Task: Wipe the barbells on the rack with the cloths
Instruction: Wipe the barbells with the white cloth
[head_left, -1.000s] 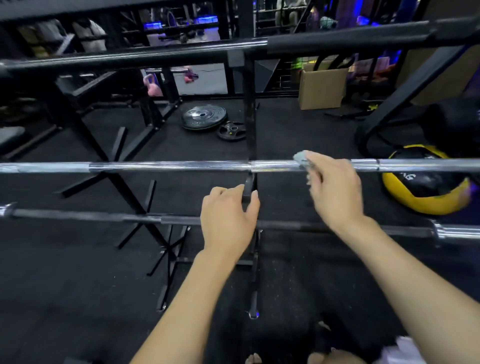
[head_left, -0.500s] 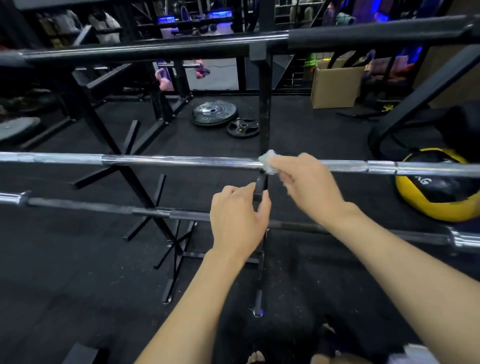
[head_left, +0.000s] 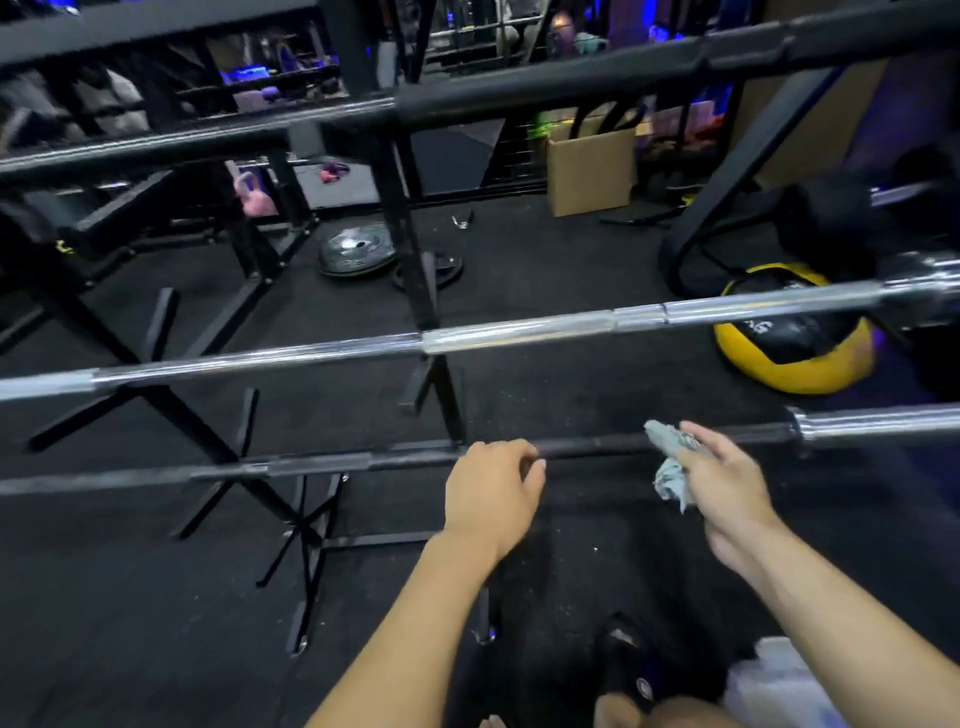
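The dark lower barbell (head_left: 623, 446) lies on the rack and looks barely started. The right hand (head_left: 727, 480) pinches a crumpled grey cloth (head_left: 670, 457) against it; the left hand (head_left: 491, 491) curls fingers over the shaft. The chrome barbell (head_left: 519, 332) above sits untouched by either hand.

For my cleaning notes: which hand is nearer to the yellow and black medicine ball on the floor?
Right. The right hand, holding the grey cloth, is below-left of the yellow and black medicine ball; the left hand is farther left.
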